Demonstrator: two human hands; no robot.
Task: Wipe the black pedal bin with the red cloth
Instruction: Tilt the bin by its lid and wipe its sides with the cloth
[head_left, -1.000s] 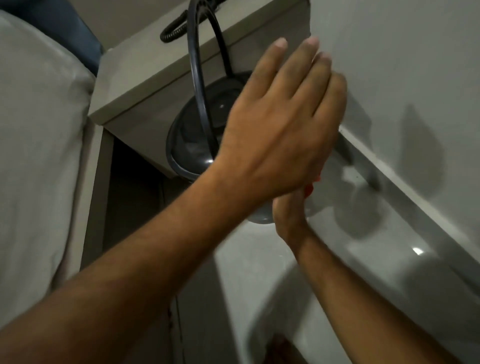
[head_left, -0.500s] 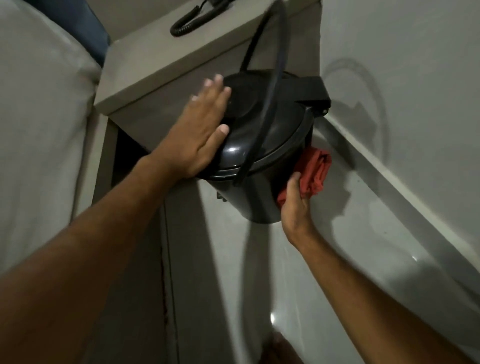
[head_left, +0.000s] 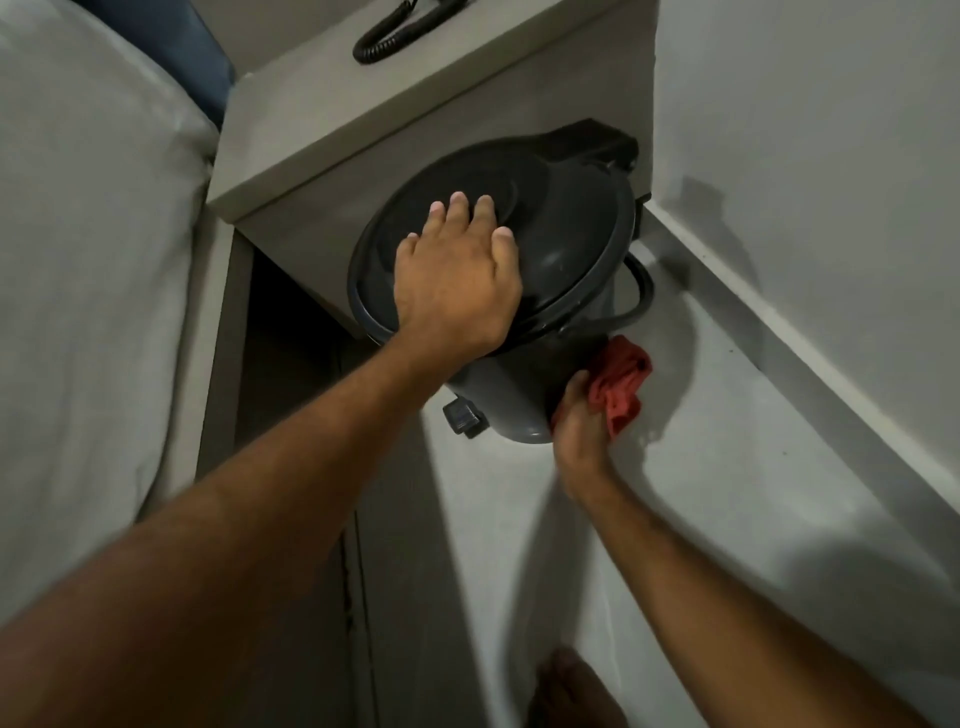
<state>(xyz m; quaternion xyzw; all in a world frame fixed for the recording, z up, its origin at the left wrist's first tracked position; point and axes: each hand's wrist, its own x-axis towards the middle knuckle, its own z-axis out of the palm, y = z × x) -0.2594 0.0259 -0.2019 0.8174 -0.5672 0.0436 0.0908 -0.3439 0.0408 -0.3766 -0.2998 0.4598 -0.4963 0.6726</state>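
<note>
Our left hand (head_left: 457, 291) lies flat and open on the lid (head_left: 561, 228), steadying it; our right hand (head_left: 579, 415) clutches the soft red cloth (head_left: 621, 382) against the black pedal bin (head_left: 511, 395) on the floor beside the nightstand (head_left: 363, 104) — probably light, slick plastic, so we brace from above.

Coiled cord (head_left: 384, 37) on nightstand (head_left: 332, 114), bed (head_left: 78, 260) beside.

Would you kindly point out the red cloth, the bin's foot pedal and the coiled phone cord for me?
red cloth (head_left: 621, 387): head view, on the bunched folds beside the bin's lower wall.
foot pedal (head_left: 461, 415): head view, on its flat top face.
coiled phone cord (head_left: 384, 37): head view, mid-coil on the cabinet top.
</note>
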